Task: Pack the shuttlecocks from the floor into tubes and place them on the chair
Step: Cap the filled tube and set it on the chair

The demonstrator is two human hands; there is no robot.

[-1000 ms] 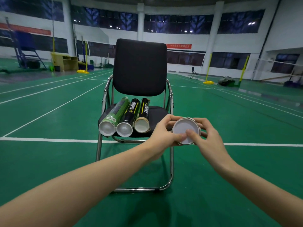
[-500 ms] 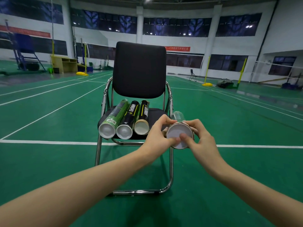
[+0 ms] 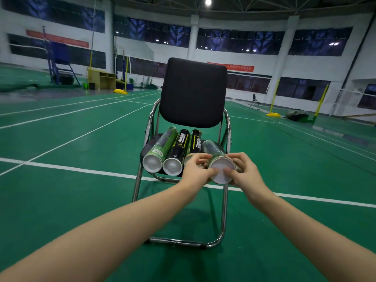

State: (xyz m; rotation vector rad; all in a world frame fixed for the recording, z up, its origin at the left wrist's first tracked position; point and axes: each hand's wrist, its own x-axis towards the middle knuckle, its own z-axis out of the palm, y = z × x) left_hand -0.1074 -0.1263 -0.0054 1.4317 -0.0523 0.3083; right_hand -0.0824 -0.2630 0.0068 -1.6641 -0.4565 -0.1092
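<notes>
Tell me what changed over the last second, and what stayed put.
Both hands, left hand and right hand, carried the capped tube forward onto the chair seat, right of the three tubes there. Fingers remain on it. The three tubes and the chair stayed put.

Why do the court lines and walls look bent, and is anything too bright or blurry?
Head view: the wide lens bows the white court lines and pillars; a ceiling lamp glares; the chair casts a soft floor shadow; both hands' edges look slightly smeared on the tube.
</notes>
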